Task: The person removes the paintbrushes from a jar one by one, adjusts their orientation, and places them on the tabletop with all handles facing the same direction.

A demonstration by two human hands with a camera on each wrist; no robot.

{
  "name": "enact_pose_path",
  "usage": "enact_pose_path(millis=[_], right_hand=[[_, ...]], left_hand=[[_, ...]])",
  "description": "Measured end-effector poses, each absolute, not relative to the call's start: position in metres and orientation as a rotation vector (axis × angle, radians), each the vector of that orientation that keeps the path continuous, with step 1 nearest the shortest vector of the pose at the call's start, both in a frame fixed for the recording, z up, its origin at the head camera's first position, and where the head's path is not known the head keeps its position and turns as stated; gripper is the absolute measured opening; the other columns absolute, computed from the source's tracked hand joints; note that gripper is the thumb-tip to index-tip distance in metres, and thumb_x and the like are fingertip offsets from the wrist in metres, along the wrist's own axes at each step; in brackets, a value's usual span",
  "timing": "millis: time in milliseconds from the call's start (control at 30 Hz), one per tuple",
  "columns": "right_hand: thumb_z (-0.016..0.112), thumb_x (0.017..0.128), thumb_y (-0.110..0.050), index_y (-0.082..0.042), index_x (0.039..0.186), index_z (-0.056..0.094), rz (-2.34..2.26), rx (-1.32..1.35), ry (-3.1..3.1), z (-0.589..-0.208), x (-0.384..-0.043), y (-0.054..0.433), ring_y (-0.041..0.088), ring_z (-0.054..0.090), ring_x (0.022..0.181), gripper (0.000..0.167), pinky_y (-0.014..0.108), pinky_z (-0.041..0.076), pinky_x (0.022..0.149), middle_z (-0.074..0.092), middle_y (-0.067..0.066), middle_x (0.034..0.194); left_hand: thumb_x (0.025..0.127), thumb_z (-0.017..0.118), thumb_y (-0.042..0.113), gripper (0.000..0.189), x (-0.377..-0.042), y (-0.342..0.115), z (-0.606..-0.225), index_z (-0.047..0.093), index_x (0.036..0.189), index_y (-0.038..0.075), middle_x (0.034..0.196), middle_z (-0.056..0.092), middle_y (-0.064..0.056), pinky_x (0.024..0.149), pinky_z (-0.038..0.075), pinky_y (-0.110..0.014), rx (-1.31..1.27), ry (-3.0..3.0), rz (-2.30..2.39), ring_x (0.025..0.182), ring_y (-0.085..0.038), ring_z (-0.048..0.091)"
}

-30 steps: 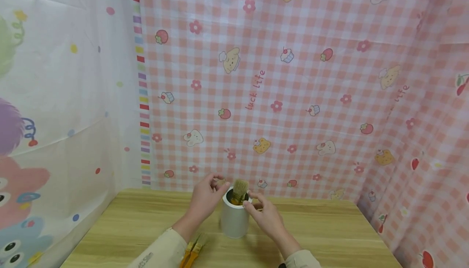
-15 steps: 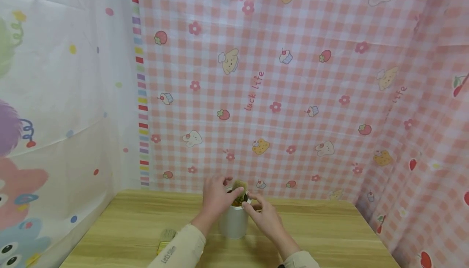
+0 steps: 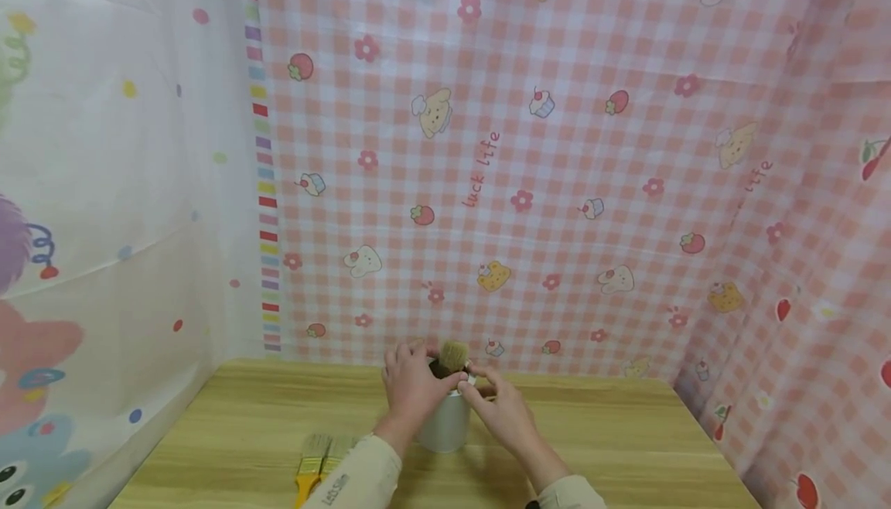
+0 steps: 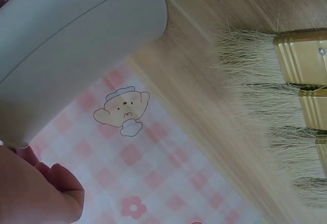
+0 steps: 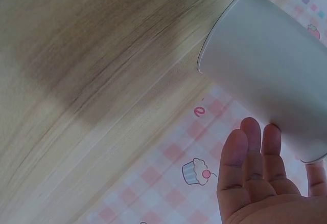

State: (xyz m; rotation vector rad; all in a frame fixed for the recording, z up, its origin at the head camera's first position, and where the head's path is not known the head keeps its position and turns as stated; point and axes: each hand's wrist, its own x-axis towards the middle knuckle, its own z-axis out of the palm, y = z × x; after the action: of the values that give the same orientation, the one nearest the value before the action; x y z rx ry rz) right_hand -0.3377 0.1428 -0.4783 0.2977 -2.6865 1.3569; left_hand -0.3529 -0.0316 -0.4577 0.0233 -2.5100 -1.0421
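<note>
A pale grey cylindrical pot (image 3: 445, 425) stands upright on the table in the head view. Bristles of a paintbrush (image 3: 455, 355) stick up above its rim; the handle is hidden inside. My left hand (image 3: 411, 384) is at the pot's left side, thumb across the front rim and fingers round towards the back. At the right side of the rim, my right hand (image 3: 506, 412) pinches it between thumb and forefinger. The right wrist view shows its other fingers (image 5: 253, 157) loosely extended beside the wall of the pot.
Several flat paintbrushes (image 4: 301, 63) with gold ferrules lie side by side on the wooden table (image 3: 592, 432), left of the pot. My left sleeve (image 3: 362, 474) partly covers them in the head view. A pink checked cloth (image 3: 557, 153) hangs behind the table.
My left hand has come from the left side of the rim to lay its thumb over the front rim. The sleeve has shifted right, uncovering brushes on its left. My right hand stays put.
</note>
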Motion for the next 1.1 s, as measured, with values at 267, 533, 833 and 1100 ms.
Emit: enact_pose_path(millis=[267,533,833,1100], right_hand=[[0.062,0.102,-0.064,-0.029,0.149,0.062,1.391,0.270,-2.689,-0.4773,-0.3377,0.1407,0.029,0.071,0.120,0.058,0.054,0.060,0.090,0.077,0.010,0.128],[0.062,0.103,-0.063,-0.030,0.148,0.062,1.388,0.264,-2.687,-0.4790,-0.3388,0.1415,0.028,0.071,0.119,0.056,0.053,0.060,0.090,0.077,0.009,0.127],[0.062,0.103,-0.061,-0.029,0.149,0.062,1.402,0.275,-2.689,-0.4794,-0.3382,0.1426,0.029,0.070,0.120,0.055,0.054,0.060,0.091,0.076,0.010,0.129],[0.062,0.103,-0.061,-0.030,0.148,0.062,1.412,0.274,-2.693,-0.4784,-0.3382,0.1427,0.028,0.070,0.121,0.055,0.053,0.060,0.091,0.075,0.010,0.131]], left_hand=[[0.078,0.093,0.057,0.063,-0.3568,-0.0267,-0.4574,0.074,0.118,0.012,0.146,0.060,-0.015,0.112,0.040,-0.062,0.083,-2.562,-0.965,0.137,-0.042,0.045],[0.077,0.095,0.052,0.057,-0.3583,-0.0242,-0.4587,0.076,0.116,0.015,0.146,0.058,-0.017,0.112,0.038,-0.063,0.108,-2.556,-1.004,0.136,-0.043,0.044],[0.080,0.094,0.047,0.048,-0.3586,-0.0220,-0.4606,0.079,0.115,0.017,0.142,0.059,-0.015,0.114,0.038,-0.064,0.110,-2.538,-0.976,0.135,-0.042,0.045],[0.084,0.092,0.044,0.046,-0.3574,-0.0222,-0.4631,0.078,0.116,0.015,0.143,0.062,-0.013,0.116,0.037,-0.062,0.068,-2.478,-0.976,0.136,-0.040,0.047]])
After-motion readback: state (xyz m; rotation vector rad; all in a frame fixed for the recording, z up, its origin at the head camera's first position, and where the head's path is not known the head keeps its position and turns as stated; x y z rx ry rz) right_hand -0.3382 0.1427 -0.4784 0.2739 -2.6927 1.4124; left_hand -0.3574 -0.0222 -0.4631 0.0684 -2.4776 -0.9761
